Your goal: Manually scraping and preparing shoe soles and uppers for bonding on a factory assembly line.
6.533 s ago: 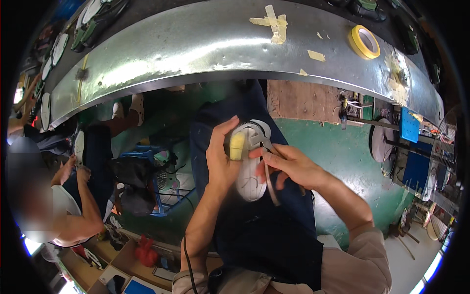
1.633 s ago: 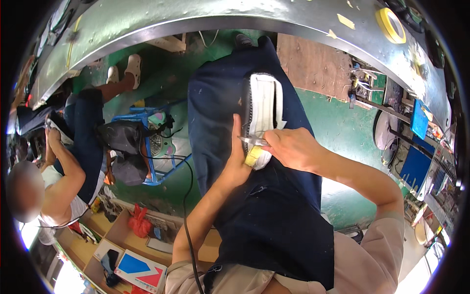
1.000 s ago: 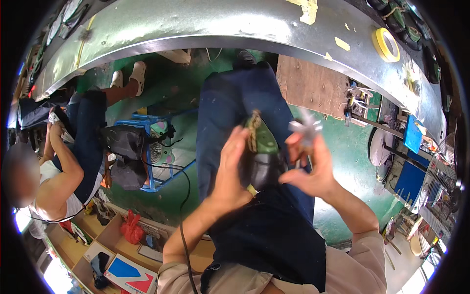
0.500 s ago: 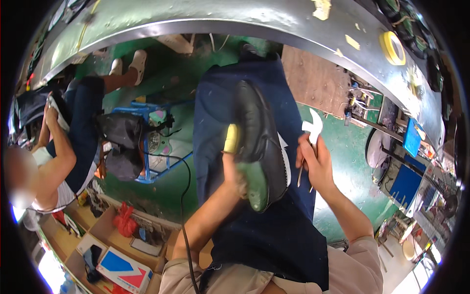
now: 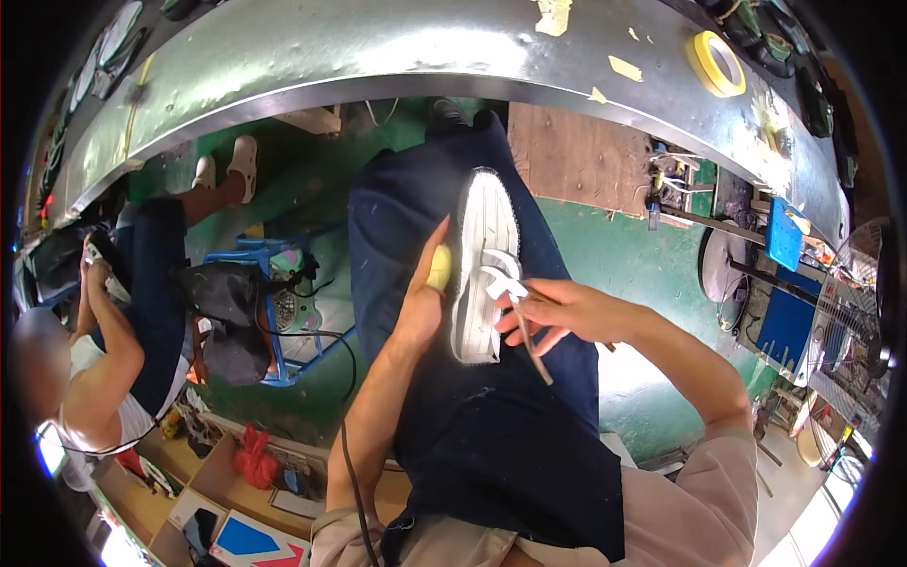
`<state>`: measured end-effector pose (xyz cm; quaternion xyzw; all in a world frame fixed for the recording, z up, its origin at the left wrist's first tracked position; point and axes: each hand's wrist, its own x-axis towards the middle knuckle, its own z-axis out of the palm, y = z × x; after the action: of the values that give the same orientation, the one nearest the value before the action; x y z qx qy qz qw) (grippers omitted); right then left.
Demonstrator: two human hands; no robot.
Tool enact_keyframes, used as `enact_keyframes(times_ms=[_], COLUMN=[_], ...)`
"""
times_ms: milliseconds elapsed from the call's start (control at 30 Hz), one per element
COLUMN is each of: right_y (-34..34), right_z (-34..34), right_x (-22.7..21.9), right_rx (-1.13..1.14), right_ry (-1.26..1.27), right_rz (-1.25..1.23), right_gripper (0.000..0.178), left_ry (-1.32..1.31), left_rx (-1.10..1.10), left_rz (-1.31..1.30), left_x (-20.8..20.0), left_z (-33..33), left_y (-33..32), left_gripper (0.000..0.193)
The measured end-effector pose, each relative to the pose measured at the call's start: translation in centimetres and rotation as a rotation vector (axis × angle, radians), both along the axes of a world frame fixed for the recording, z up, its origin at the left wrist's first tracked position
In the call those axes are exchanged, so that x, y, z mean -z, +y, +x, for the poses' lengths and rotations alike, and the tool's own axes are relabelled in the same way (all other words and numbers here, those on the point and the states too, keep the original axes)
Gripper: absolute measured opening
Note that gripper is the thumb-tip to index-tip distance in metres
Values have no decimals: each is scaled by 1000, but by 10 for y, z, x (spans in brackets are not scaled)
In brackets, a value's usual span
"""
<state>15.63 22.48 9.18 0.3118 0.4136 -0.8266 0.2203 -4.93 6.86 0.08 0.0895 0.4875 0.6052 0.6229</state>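
A black shoe lies upside down across my dark-clad lap, its pale, stitched-edge underside (image 5: 475, 317) facing up. My left hand (image 5: 420, 307) grips it along the left side; a yellow covering (image 5: 439, 268) sits on one of its fingers, and the fingers under the shoe are hidden. Above the shoe's middle, my right hand (image 5: 557, 310) is closed around a small hammer. The shiny hammer head (image 5: 503, 284) is over the underside; whether it touches cannot be made out. Its thin handle (image 5: 533, 345) slants down toward me.
A metal workbench (image 5: 312, 80) curves across the far side, with a yellow tape roll (image 5: 715, 64) on it. At left stand a blue-framed stool (image 5: 283, 364) and a seated person (image 5: 109, 350). A dark cable (image 5: 347, 425) hangs past my left arm. A fan (image 5: 855, 321) stands right.
The shoe has been turned over from its black upper to its pale underside. My right hand has brought the hammer leftward, from beside the shoe to over it.
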Motion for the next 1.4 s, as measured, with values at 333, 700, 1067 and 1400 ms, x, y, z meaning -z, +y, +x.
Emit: enact_keyframes(times_ms=[333, 700, 1067, 1400], right_y=[-17, -6, -55, -20], right_z=[-27, -48, -62, -35], right_x=[2, -24, 32, 8], right_rx=[-287, -710, 138, -746], right_ry=[167, 159, -28, 369], right_rz=[1135, 1490, 744, 1114], right_gripper=[29, 25, 29, 34], left_ry=[412, 145, 221, 699], left_rx=[90, -33, -37, 420], left_rz=[55, 36, -149, -288], left_x=[-3, 0, 37, -6], left_z=[-5, 3, -9, -33], left_y=[-4, -13, -18, 8], left_gripper=[59, 65, 71, 74])
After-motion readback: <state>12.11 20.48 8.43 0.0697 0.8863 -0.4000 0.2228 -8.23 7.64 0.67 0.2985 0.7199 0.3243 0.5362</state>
